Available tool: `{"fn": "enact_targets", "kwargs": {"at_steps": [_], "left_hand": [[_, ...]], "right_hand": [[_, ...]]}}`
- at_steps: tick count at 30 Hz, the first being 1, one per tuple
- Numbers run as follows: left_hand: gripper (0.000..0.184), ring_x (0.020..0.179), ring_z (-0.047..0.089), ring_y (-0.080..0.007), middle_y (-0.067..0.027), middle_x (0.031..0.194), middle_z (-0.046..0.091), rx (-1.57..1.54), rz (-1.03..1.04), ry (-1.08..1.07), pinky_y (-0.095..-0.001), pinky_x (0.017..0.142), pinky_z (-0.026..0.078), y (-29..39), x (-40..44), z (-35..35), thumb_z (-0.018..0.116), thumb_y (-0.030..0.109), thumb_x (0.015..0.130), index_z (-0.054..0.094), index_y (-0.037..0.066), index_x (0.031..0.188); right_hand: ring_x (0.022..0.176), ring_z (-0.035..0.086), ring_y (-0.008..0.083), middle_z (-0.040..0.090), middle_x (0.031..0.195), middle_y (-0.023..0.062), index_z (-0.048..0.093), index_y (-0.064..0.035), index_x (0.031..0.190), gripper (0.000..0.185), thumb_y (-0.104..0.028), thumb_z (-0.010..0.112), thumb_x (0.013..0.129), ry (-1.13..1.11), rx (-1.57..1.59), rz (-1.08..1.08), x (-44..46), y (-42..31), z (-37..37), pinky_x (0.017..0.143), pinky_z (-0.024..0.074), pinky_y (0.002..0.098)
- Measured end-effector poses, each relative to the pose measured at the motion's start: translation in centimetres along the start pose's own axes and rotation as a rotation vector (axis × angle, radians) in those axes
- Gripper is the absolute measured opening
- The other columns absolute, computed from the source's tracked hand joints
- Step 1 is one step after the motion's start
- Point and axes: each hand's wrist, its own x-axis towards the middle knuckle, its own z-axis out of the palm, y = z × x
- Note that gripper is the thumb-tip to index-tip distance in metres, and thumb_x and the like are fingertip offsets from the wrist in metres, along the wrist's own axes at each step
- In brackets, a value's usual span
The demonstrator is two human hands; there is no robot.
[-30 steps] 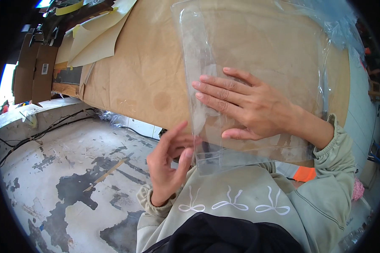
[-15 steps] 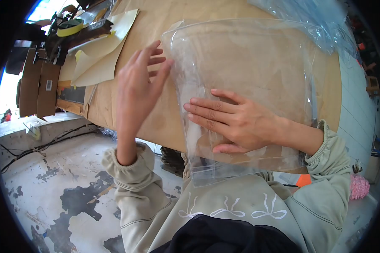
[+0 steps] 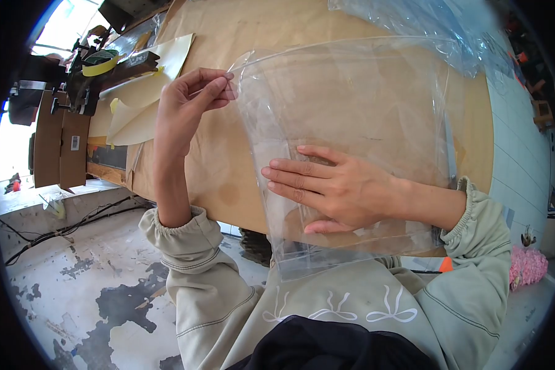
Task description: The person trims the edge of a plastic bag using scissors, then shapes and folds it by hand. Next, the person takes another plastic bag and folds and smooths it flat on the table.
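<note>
A large clear plastic bag (image 3: 364, 92) lies over the brown paper-covered table, and its near end hangs past the table edge toward my body. My left hand (image 3: 197, 102) has its fingers closed in a pinch on the bag's upper left corner. Lying flat across the bag's left part, my right hand (image 3: 333, 188) has its fingers stretched out and slightly apart. Creases and shiny folds run down the bag's left side.
At the table's left stand a black tape dispenser with yellow tape (image 3: 100, 65) and a cream paper sheet (image 3: 148, 92). Bluish plastic film (image 3: 425, 28) lies at the back right. A cardboard box (image 3: 61, 139) and black cables (image 3: 74, 228) are at the left.
My left hand has gone from open fingers beside the bag to a pinch on its corner, pulling that corner slightly leftward. My right hand stays flat on the bag.
</note>
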Motion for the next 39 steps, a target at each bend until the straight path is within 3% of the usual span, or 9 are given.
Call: {"fn": "enact_targets", "kwargs": {"at_steps": [5,8,11,13,15,26,33,38,39], "left_hand": [[0.018,0.08,0.066,-0.0129,-0.0082,0.087,0.068,-0.057,-0.034,0.016,-0.0223,0.073,0.054,-0.1,-0.1,0.1,0.062,0.01,0.089,0.064,-0.004,0.101],[0.014,0.08,0.066,-0.0125,-0.0079,0.087,0.068,-0.03,-0.031,0.047,-0.0222,0.073,0.053,-0.2,-0.2,0.3,0.062,0.01,0.089,0.064,-0.003,0.094],[0.01,0.078,0.064,-0.0114,-0.0075,0.084,0.067,-0.023,-0.005,0.039,-0.0226,0.071,0.051,-0.3,-0.1,0.5,0.063,0.009,0.086,0.062,-0.001,0.088],[0.009,0.077,0.063,-0.0101,-0.0067,0.081,0.065,0.01,0.063,0.045,-0.0224,0.07,0.05,-0.8,0.3,0.5,0.063,0.007,0.083,0.061,-0.001,0.087],[0.008,0.075,0.061,-0.0088,-0.0057,0.079,0.064,0.013,0.089,0.059,-0.0221,0.069,0.048,-0.9,0.3,0.6,0.063,0.006,0.081,0.06,-0.001,0.085],[0.014,0.053,0.049,-0.0032,0.0009,0.058,0.057,0.268,0.135,0.232,-0.0212,0.049,0.038,-1.8,1.1,2.0,0.066,0.01,0.07,0.056,0.0,0.068],[0.017,0.051,0.049,-0.0067,-0.0036,0.054,0.052,0.456,0.174,0.319,-0.024,0.049,0.04,-1.2,1.0,3.3,0.065,0.01,0.068,0.052,-0.001,0.065],[0.012,0.055,0.052,-0.0087,-0.0047,0.057,0.053,0.536,0.229,0.295,-0.024,0.051,0.043,-1.2,1.1,3.0,0.058,0.006,0.071,0.051,-0.001,0.064],[0.009,0.061,0.054,-0.0095,-0.0049,0.064,0.055,0.376,0.19,0.256,-0.0242,0.056,0.044,-1.6,1.2,2.2,0.058,0.007,0.072,0.054,-0.001,0.071]], "right_hand": [[0.14,0.026,0.0216,0.032,0.148,0.0148,0.033,0.0014,0.141,0.072,-0.047,0.049,0.09,-0.068,0.044,0.028,0.1,-0.1,-0.1,0.115,0.017,0.0419],[0.131,0.04,0.026,0.047,0.136,0.0187,0.05,0.003,0.127,0.055,-0.035,0.054,0.088,0.013,0.005,0.045,1.0,-1.2,-1.2,0.109,0.031,0.0432],[0.109,0.056,0.0289,0.06,0.108,0.0177,0.06,0.0025,0.104,0.034,-0.027,0.059,0.087,-0.524,0.241,0.218,5.2,-0.2,-6.6,0.093,0.0448,0.0402],[0.091,0.063,0.0281,0.065,0.088,0.0131,0.064,-0.0013,0.078,0.012,-0.012,0.057,0.078,-0.069,0.05,0.211,7.5,1.8,-7.0,0.077,0.0517,0.0438],[0.091,0.062,0.0267,0.064,0.089,0.0101,0.066,-0.0035,0.08,0.011,-0.012,0.059,0.079,0.446,-0.122,0.105,9.5,5.8,-5.6,0.076,0.0507,0.0437],[0.093,0.061,0.0176,0.064,0.086,0.0028,0.065,-0.0095,0.087,0.011,-0.018,0.062,0.081,0.409,-0.21,0.255,10.2,9.0,-1.7,0.078,0.0455,0.0377],[0.094,0.06,0.017,0.064,0.087,0.0024,0.064,-0.0094,0.088,0.011,-0.011,0.06,0.078,0.429,-0.299,0.225,10.1,8.9,-1.3,0.079,0.0447,0.0365],[0.095,0.06,0.0191,0.064,0.09,0.0042,0.064,-0.0086,0.089,0.011,-0.014,0.06,0.081,0.437,-0.217,0.221,10.1,9.0,-1.0,0.079,0.0447,0.0367],[0.095,0.06,0.0196,0.064,0.091,0.0048,0.063,-0.0084,0.089,0.011,-0.015,0.06,0.081,0.441,-0.197,0.22,10.1,9.0,-1.0,0.079,0.0448,0.037]]}}
